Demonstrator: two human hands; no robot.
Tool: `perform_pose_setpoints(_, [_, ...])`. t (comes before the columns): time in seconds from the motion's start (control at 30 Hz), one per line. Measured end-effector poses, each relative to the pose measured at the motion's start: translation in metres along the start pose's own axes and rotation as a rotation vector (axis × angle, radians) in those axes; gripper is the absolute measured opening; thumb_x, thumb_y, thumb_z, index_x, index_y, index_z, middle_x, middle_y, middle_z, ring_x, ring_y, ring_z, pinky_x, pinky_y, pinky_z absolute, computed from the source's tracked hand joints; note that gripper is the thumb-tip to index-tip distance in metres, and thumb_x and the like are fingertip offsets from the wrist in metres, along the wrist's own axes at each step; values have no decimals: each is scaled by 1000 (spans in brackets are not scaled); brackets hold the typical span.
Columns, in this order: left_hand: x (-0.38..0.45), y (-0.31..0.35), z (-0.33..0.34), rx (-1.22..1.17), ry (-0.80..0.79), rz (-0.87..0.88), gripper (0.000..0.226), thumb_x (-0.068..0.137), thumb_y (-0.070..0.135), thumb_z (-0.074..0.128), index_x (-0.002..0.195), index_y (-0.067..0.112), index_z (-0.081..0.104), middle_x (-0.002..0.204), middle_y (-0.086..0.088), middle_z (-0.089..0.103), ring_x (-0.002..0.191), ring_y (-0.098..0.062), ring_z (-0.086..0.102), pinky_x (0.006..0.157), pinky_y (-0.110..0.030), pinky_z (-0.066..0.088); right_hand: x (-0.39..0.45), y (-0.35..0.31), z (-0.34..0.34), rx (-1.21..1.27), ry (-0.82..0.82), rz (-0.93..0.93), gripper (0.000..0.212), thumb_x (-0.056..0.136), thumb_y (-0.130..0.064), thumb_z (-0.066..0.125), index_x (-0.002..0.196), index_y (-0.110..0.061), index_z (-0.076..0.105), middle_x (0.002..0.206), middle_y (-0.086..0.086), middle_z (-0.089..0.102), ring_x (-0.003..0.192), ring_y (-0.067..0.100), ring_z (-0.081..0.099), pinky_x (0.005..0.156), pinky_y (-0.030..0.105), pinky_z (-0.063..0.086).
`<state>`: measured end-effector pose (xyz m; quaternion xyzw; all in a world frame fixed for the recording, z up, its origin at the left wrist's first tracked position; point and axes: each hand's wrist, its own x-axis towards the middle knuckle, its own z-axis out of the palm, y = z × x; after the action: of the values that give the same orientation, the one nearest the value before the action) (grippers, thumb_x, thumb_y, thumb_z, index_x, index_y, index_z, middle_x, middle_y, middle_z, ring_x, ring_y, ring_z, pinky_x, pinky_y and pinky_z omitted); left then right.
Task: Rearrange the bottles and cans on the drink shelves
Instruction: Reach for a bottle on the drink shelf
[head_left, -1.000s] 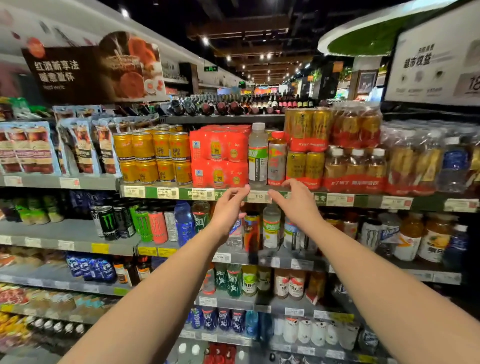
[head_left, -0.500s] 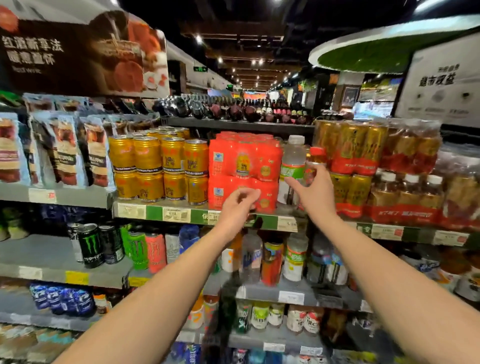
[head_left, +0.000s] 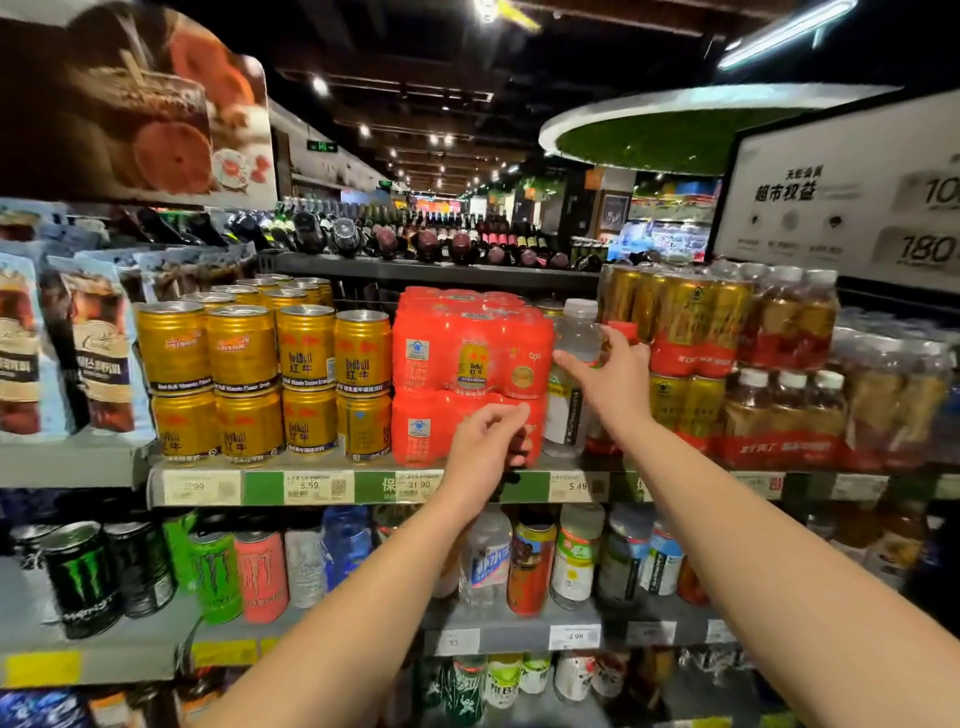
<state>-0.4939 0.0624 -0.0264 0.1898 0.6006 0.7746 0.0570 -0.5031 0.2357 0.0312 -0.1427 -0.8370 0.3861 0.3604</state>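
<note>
My right hand (head_left: 610, 376) reaches up to a clear bottle with a white cap (head_left: 571, 332) on the upper drink shelf (head_left: 322, 486). Its index finger lies across the bottle's front and its thumb is raised beside a red-capped bottle (head_left: 625, 328) behind it; the fingers are spread, not closed round either one. My left hand (head_left: 485, 441) hovers lower, fingers loosely curled and holding nothing, in front of the stacked red shrink-wrapped can packs (head_left: 467, 353). Gold cans (head_left: 306, 353) stand in two tiers to the left of the packs.
Wrapped packs of gold cans (head_left: 685, 322) and tea bottles (head_left: 789, 405) fill the shelf to the right. The shelf below holds mixed bottles (head_left: 574, 556) and black, green and pink energy cans (head_left: 83, 577). Snack bags (head_left: 98, 353) hang at the left. A white sign (head_left: 841, 192) stands at the upper right.
The view has moved closer to the upper shelf. Both hands rose from the shelf's price strip; the right one came up against the clear bottle, the left one in front of the red packs.
</note>
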Motion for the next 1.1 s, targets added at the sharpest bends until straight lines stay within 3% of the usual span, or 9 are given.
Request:
perform_pose_setpoints(0.17, [10, 2, -2, -34, -9, 2, 20, 98, 28, 62, 94, 9, 67, 84, -5, 67, 71, -14, 62, 62, -24, 53, -6, -5, 5, 70, 73, 11, 66, 80, -44, 80, 133, -22, 48, 132, 11, 42, 103, 19, 46, 87, 26, 36])
perform_pose_setpoints(0.33, [5, -8, 3, -87, 21, 0, 15, 99, 22, 61, 91, 11, 67, 85, -7, 65, 73, -17, 61, 61, -23, 52, -27, 0, 8, 132, 178, -135, 61, 78, -40, 81, 123, -23, 44, 114, 0, 64, 100, 17, 63, 83, 35, 52])
perform_pose_setpoints(0.43, [0, -14, 8, -55, 13, 59, 11, 97, 18, 64, 87, 16, 68, 74, 2, 64, 72, -14, 60, 65, -29, 49, -37, -4, 0, 198, 236, -110, 59, 76, -37, 83, 119, -22, 46, 97, -17, 60, 87, 3, 60, 78, 29, 51])
perform_pose_setpoints(0.5, [-2, -12, 11, -36, 16, 115, 7, 96, 17, 66, 90, 19, 69, 70, 12, 67, 69, -5, 62, 70, -25, 49, -41, -5, -10, 281, 299, -85, 58, 75, -36, 85, 116, -19, 48, 93, -21, 60, 85, -3, 62, 78, 30, 54])
perform_pose_setpoints(0.6, [-7, -14, 18, 45, -14, 177, 10, 93, 22, 70, 101, 27, 69, 91, 16, 74, 86, 1, 67, 75, -15, 50, -47, -5, -32, 411, 331, -76, 56, 74, -31, 87, 114, -19, 49, 97, -10, 68, 85, 0, 68, 77, 27, 57])
perform_pose_setpoints(0.7, [-8, -23, 27, 143, -89, 165, 36, 86, 40, 75, 120, 37, 63, 126, 8, 65, 108, -2, 65, 87, -20, 53, -60, -5, -56, 486, 254, -52, 52, 74, -24, 87, 110, -22, 50, 102, 2, 72, 86, 8, 71, 73, 22, 55])
perform_pose_setpoints(0.77, [-11, -29, 34, 208, -168, 158, 50, 79, 52, 76, 125, 45, 58, 134, 11, 61, 120, -3, 59, 99, -24, 49, -75, -1, -67, 482, 159, -7, 50, 73, -22, 88, 108, -22, 52, 98, 0, 74, 82, 6, 72, 70, 20, 55])
perform_pose_setpoints(0.93, [-26, -54, 62, 145, -357, 105, 40, 94, 7, 67, 131, 12, 54, 118, 5, 69, 105, 3, 64, 89, -15, 49, -117, 36, -66, 494, -3, 90, 47, 72, -21, 88, 106, -22, 56, 85, -2, 76, 77, 11, 73, 72, 30, 59])
perform_pose_setpoints(1.1, [-38, -93, 94, 132, -225, 103, 37, 88, -10, 64, 109, 21, 59, 87, 24, 75, 83, 11, 65, 78, -9, 48, -124, 86, -68, 695, -106, 223, 40, 79, 0, 78, 105, -21, 57, 80, -4, 74, 75, 6, 69, 70, 22, 56])
